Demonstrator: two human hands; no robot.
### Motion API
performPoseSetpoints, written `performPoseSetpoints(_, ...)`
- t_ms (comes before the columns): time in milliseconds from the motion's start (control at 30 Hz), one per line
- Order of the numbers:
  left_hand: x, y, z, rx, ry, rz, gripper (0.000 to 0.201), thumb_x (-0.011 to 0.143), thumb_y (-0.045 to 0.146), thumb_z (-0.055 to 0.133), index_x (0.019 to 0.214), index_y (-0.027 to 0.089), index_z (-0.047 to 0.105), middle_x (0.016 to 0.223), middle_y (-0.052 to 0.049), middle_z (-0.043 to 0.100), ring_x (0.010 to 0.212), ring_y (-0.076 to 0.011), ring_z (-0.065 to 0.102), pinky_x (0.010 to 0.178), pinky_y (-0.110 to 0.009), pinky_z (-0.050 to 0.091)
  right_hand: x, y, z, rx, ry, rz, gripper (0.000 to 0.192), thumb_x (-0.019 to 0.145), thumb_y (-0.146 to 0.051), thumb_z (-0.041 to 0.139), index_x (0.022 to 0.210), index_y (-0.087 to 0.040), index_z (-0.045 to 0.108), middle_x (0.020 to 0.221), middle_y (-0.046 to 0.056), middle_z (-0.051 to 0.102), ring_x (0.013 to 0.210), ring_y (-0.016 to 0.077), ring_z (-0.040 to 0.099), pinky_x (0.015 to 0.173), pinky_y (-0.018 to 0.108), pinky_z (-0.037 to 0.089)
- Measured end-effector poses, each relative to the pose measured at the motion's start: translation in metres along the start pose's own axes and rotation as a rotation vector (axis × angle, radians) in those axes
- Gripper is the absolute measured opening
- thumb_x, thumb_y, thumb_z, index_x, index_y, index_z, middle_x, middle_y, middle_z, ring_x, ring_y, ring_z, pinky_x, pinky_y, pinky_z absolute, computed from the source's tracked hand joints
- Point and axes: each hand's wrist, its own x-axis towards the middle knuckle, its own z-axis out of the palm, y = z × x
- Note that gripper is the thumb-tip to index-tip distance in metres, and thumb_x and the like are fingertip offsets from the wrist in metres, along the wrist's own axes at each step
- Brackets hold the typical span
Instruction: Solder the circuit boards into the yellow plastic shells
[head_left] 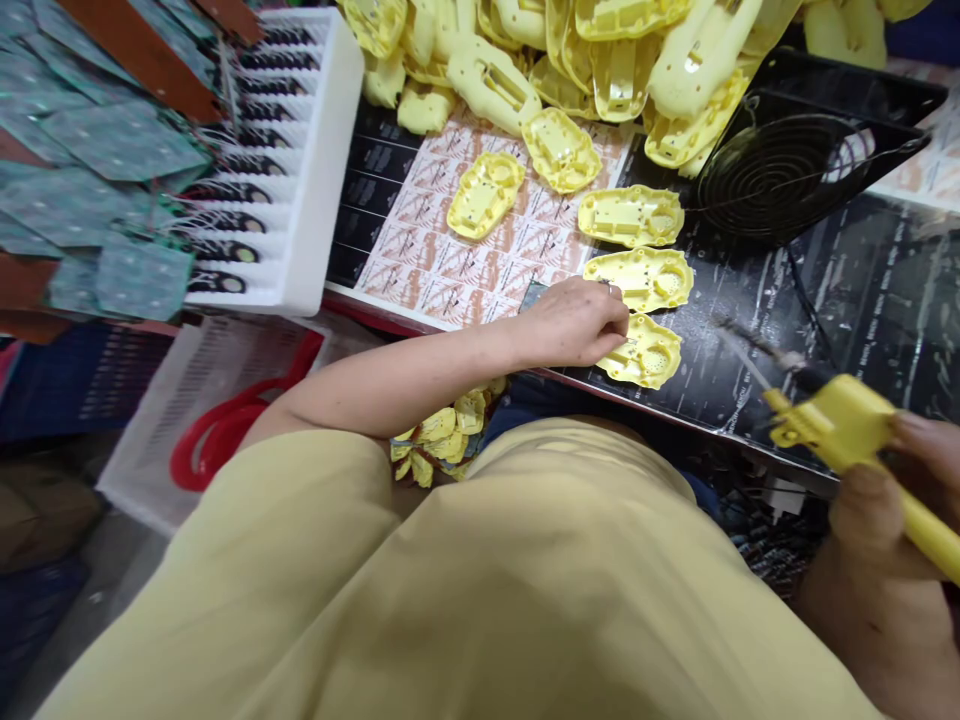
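- Our left hand (577, 322) rests on the near edge of the work surface (862, 290), fingers curled and pressing on the end of the nearest yellow shell (643, 352), pinning it flat rather than lifting it.
- Our right hand (892, 520) is clenched around the yellow handle of a soldering iron (855, 425); its dark tip points toward the shells, well apart from them.
- Judgement: the step goes best if we keep the shell pinned firmly, bring the tip in low and steady, and keep the left fingers clear of it.
- Count: three shells lie in a column at the near edge; two more lie on the printed sheet (465, 250) further in, five laid out singly.
- Along the far edge, a heap of yellow shells (600, 50), too tangled to count.
- One black fan grille (787, 170) at the far right.
- One white slotted tray (315, 170) at the left holds dark parts; green circuit boards (112, 140) beside it.
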Motion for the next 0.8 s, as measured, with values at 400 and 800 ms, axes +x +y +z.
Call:
performPoseSetpoints(400,0.005,0.006,-0.001,0.026,-0.049,-0.043,0.023,0.094,0.019,0.061,0.093,0.019,0.084,0.094,-0.008,0.081,0.089,-0.0230,0.073,0.088,-0.037,0.054,0.022,-0.003,0.039,0.302,-0.269,-0.220,0.017,0.092,-0.022,0.090,0.099,-0.029,0.076,0.088,0.000,0.082,0.068,0.0199,0.078,0.052,0.029,0.062)
performPoseSetpoints(800,0.005,0.006,-0.001,0.041,-0.026,-0.029,0.023,0.094,0.020,0.060,0.091,0.019,0.083,0.091,-0.007,0.079,0.087,-0.0228,0.072,0.085,-0.036,0.052,0.044,0.013,0.032,0.307,-0.387,-0.418,0.014,0.099,-0.032,0.086,0.096,-0.028,0.072,0.083,0.001,0.081,0.071,0.0151,0.079,0.058,0.021,0.061)
